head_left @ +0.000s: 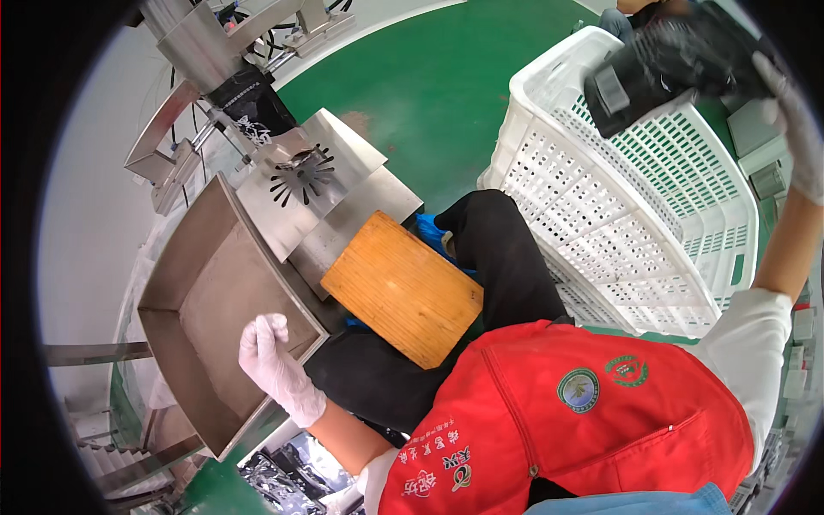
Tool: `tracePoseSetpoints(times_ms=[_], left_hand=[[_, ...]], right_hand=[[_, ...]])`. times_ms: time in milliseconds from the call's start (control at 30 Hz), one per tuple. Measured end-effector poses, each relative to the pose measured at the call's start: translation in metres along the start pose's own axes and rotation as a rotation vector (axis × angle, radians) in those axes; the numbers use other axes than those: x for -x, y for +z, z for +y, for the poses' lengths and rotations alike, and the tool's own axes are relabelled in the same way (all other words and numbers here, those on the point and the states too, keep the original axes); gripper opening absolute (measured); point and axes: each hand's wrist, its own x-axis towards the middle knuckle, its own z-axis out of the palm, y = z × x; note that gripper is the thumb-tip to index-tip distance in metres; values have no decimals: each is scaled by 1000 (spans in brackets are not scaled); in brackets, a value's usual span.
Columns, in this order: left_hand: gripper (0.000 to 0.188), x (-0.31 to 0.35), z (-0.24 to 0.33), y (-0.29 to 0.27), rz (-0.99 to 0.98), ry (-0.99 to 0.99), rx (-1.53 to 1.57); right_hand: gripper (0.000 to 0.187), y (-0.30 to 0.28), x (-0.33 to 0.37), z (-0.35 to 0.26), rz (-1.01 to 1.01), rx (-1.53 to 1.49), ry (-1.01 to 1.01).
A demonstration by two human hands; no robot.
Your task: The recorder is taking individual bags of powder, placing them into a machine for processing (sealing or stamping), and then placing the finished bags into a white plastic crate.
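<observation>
One broad green floor (395, 94) stretches out beyond the wooden board (403, 287), which lies between the knees of a seated person in a red vest (506, 386), on the near side of it. White perforated crates (592, 180) stand to the right of the board, one seemingly on top of another. Left of the board, and just beside it, sits a deep steel tray (215, 318) with sloping walls; beyond its far left corner rises a steel machine (193, 51). Black trousers (515, 257) flank the board on its right and near sides. Past its far edge I see a steel plate (300, 176) cut with slots that fan out. A black pouch (644, 77), a little blurred, hangs over the crates, far to the right of the board and beyond it; the gloved right hand (791, 124) grips its right end. A second black pouch (249, 103) is up against the machine. Nearer the board on its left, the gloved left hand (276, 369) is raised over the tray's edge, fingers curled in narrow. Smallest of all, a blue shoe cover (432, 236) peeks out at the board's far right corner, and a round emblem (578, 390) marks the vest.
</observation>
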Motion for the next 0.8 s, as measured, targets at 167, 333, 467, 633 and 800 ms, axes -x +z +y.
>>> tracePoseSetpoints(times_ms=[167, 333, 467, 633, 800], left_hand=[[18, 46, -16, -39, 207, -129, -21], [13, 94, -23, -72, 657, -305, -145], [11, 153, -63, -116, 850, -322, -319], [87, 223, -108, -135, 491, -487, -1524], [69, 249, -126, -114, 313, -587, -1685]], right_hand=[[28, 112, -21, 121, -16, -166, 355], [31, 179, -18, 351, 40, -359, 596], [39, 277, -41, 422, -383, -667, 679], [41, 340, -39, 418, -435, -627, 530], [42, 328, -32, 398, -335, -540, 403]])
